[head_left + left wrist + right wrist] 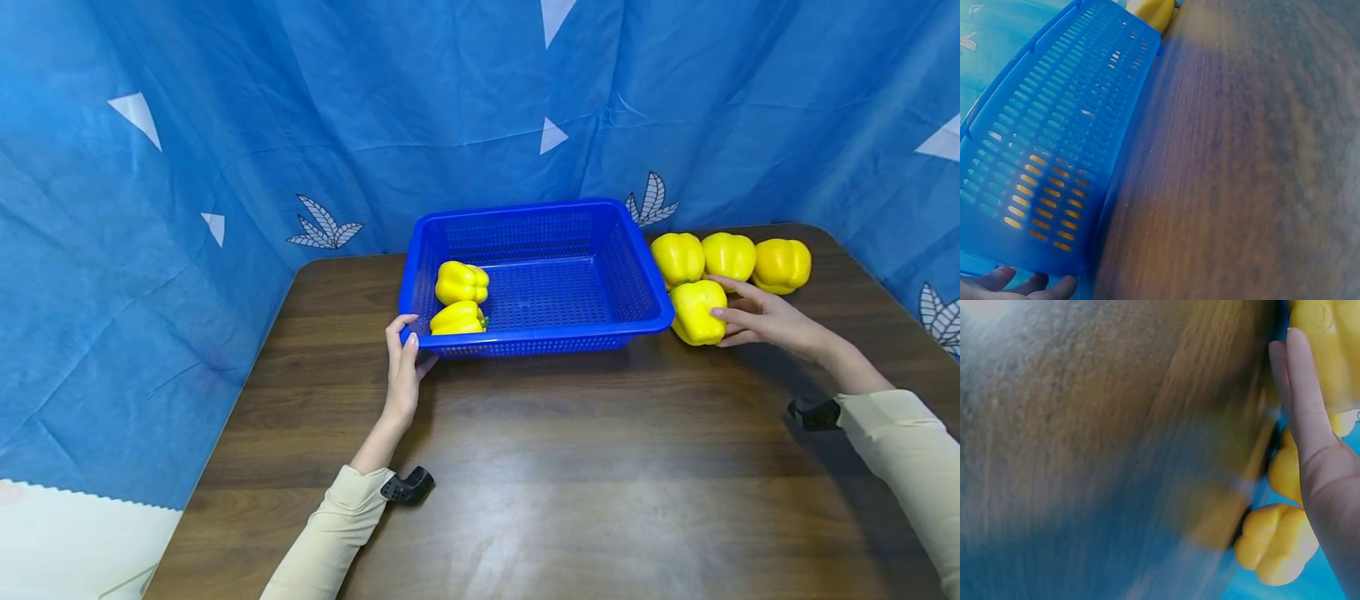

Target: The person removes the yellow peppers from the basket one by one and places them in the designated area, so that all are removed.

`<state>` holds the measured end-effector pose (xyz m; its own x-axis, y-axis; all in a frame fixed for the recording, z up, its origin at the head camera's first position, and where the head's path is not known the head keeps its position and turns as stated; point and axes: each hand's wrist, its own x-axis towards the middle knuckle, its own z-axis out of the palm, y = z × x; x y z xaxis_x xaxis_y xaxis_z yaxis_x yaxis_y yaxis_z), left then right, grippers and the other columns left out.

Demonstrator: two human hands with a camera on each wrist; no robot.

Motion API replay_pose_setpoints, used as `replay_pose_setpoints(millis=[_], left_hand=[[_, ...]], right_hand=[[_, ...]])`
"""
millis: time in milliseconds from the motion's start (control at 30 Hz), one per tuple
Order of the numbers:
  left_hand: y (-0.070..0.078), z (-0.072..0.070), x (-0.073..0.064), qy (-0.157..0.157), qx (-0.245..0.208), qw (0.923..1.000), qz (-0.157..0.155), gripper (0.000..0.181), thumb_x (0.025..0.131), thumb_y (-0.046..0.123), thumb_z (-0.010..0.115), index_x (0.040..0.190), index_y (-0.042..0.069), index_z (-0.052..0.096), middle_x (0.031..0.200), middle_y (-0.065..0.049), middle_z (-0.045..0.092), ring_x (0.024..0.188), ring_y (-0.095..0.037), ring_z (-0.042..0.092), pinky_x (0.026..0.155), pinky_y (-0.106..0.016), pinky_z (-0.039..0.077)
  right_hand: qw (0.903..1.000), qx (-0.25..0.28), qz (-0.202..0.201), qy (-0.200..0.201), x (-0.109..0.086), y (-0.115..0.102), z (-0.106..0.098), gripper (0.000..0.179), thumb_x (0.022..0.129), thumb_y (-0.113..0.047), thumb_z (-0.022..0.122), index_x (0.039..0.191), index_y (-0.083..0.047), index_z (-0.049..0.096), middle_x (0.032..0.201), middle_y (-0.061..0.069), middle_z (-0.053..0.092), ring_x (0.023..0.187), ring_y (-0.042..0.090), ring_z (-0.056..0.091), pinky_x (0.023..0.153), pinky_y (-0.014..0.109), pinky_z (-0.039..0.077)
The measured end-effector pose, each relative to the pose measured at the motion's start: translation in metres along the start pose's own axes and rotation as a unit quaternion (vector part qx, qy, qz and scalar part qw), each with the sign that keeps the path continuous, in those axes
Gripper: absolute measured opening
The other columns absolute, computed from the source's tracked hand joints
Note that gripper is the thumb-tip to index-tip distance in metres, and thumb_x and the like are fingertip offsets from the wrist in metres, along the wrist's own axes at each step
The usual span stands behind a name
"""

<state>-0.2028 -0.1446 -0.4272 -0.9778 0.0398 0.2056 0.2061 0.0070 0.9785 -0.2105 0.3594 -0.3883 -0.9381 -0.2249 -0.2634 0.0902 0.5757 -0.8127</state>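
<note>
A blue perforated plastic basket stands at the back of the table. Inside its left end lie two yellow bell peppers, one behind and one in front. My left hand grips the basket's front left corner, with fingertips over the rim; in the left wrist view the fingers show below the basket's end. Just right of the basket, my right hand holds another yellow bell pepper between thumb and fingers. In the right wrist view, this pepper lies against the fingers.
Three more yellow bell peppers stand in a row at the back right: left, middle and right. A blue patterned cloth hangs behind the brown wooden table.
</note>
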Motion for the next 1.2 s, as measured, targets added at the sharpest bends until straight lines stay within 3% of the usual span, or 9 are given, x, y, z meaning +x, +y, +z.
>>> replay_pose_setpoints(millis=[333,633,1200], left_hand=[[-0.0004,0.0004,0.0022,0.000,-0.002,1.0000,0.000,0.039,0.099,0.031,0.030,0.135,0.017,0.025,0.150,-0.008,0.013,0.134,-0.038,0.030,0.103,-0.062,0.036],[-0.0005,0.0006,0.0040,-0.004,-0.005,1.0000,0.004,0.037,0.100,0.030,0.030,0.134,0.017,0.024,0.150,-0.010,0.012,0.134,-0.038,0.028,0.103,-0.063,0.034],[-0.0022,-0.0002,0.0017,-0.002,-0.005,1.0000,0.005,0.038,0.099,0.028,0.030,0.135,0.016,0.024,0.151,-0.010,0.011,0.134,-0.040,0.029,0.102,-0.064,0.034]], right_hand=[[0.9998,-0.006,-0.015,0.010,-0.0044,0.0002,-0.0025,0.065,0.101,-0.028,0.037,0.151,-0.016,-0.002,0.139,0.038,0.024,0.083,0.000,0.064,0.075,0.030,0.058],[0.9965,-0.076,0.000,0.037,-0.0021,0.0005,-0.0031,0.067,0.099,-0.035,0.039,0.151,-0.016,0.002,0.135,0.038,0.035,0.079,0.004,0.062,0.070,0.021,0.054],[0.9945,-0.076,0.007,0.071,-0.0027,0.0015,0.0050,0.070,0.097,-0.039,0.044,0.152,-0.022,0.005,0.139,0.037,0.031,0.078,0.000,0.061,0.069,0.021,0.055]])
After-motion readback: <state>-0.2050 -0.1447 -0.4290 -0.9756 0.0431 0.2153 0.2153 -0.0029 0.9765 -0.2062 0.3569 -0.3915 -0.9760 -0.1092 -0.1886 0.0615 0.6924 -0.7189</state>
